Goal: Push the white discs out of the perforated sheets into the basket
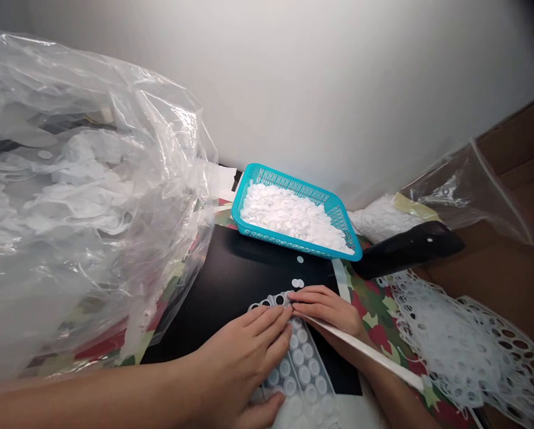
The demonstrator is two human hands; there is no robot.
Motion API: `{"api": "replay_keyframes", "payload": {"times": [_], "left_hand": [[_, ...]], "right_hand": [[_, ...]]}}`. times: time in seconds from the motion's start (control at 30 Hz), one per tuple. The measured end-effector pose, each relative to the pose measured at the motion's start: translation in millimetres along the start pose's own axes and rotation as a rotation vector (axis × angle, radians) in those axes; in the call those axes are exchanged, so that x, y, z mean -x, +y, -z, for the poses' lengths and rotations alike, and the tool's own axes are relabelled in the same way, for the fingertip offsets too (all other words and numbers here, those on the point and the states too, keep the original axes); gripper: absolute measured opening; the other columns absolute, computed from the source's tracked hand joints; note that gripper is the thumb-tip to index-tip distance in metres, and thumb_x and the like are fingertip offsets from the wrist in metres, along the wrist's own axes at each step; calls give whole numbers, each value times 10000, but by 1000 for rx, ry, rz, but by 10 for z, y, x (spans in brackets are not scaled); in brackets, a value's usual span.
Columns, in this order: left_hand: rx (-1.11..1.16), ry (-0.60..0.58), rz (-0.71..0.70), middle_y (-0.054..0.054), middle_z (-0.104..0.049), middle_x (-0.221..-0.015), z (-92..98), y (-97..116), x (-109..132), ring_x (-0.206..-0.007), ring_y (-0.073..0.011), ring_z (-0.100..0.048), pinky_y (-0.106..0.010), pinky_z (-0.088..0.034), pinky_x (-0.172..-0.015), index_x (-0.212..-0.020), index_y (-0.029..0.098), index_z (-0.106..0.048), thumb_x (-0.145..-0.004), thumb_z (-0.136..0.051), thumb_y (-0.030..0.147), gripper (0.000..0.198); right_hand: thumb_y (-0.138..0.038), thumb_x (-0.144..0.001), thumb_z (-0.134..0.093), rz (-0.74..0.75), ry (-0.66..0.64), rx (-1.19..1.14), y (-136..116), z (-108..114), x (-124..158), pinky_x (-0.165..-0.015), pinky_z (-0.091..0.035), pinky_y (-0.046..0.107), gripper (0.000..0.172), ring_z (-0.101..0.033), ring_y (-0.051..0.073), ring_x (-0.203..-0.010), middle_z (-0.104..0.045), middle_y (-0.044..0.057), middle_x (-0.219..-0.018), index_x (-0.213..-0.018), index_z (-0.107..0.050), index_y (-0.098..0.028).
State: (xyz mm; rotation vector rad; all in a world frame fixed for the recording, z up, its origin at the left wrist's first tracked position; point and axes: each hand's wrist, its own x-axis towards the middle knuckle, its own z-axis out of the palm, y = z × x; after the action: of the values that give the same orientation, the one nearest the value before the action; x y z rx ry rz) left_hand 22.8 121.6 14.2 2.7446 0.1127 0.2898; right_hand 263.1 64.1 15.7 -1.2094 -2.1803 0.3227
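Behind the desk, wall (294,89): pale and plain, rising above the workspace
Plastic bag (70,208): clear, bulging at the left; crumpled whitish material shows through its glossy film
Desk (374,325): camouflage-patterned in green, red and cream
Black board (208,292): flat on the desk, in front of the basket and partly beneath the forearms
Punched sheets (455,345): whitish, heaped at the right, riddled with round holes
Teal basket (294,243): slatted, at the board's far edge; white discs (289,214) fill much of it
Left hand (251,345): palm down across the clear sheet; fingers extended and close together, thumb apart; it presses flat rather than gripping
Right hand (327,310): fingers bent, tips at the sheet's far end, beside the left fingertips; thumb hidden, so whether it grips anything cannot be told
Clear sheet (309,372): beneath the left hand, over the board; rows of round cells, whitish nearer the camera, dark at the far end
White strip (378,357): slanting from the right fingertips across that forearm
Loose discs (300,260): one near the basket; two overlapping closer to the hands
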Motion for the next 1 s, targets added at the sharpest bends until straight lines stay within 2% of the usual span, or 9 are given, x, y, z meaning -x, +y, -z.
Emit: {"api": "replay_keyframes", "payload": {"times": [0.23,0.37,0.6,0.77,0.9,1.0], "left_hand": [[104,-11,35,-201,-347,-1460,0,-1,-49,-1337,-318,-339,-409,-249,-1114,-1342,54,-430,-851,-428,423,614],[116,4,27,-196,-365,-1451,20,2,-55,-1322,-313,-363,-411,-251,-1114,-1328,56,-444,-844,-434,407,599],[135,-12,21,-190,-316,-1480,10,-11,-52,-1336,-311,-341,-404,-231,-1127,-1299,60,-463,-827,-448,408,586],[144,-27,19,-178,-307,-1488,-5,-22,-48,-1351,-297,-323,-402,-194,-1146,-1325,66,-434,-838,-438,405,593],[127,-9,6,-175,-304,-1490,-15,-16,-39,-1358,-295,-315,-401,-201,-1144,-1332,62,-423,-850,-430,408,594],[109,19,4,-174,-314,-1486,-22,-9,-31,-1352,-293,-329,-407,-220,-1137,-1331,61,-423,-852,-432,399,586]], "right_hand": [[-139,-910,-546,-54,-43,0,67,-37,45,-835,-549,327,200,-609,181,-1004,-689,59,-1127,-1064,-661,-193],[-132,-909,-543,-62,-20,3,76,-65,33,-794,-550,350,212,-618,189,-958,-693,49,-1122,-1064,-663,-213],[-90,-888,-554,-110,139,39,30,-88,8,-709,-545,331,253,-615,176,-876,-709,26,-1069,-1053,-659,-250],[-71,-861,-584,-175,310,97,-28,-23,-90,-704,-535,325,250,-613,172,-812,-719,33,-1023,-1026,-664,-241],[-96,-857,-597,-211,363,135,-51,-4,-120,-703,-533,304,206,-627,166,-792,-726,25,-978,-980,-674,-242],[-118,-873,-581,-263,414,170,-36,26,-98,-760,-525,317,180,-645,177,-837,-718,33,-976,-975,-668,-238]]}}
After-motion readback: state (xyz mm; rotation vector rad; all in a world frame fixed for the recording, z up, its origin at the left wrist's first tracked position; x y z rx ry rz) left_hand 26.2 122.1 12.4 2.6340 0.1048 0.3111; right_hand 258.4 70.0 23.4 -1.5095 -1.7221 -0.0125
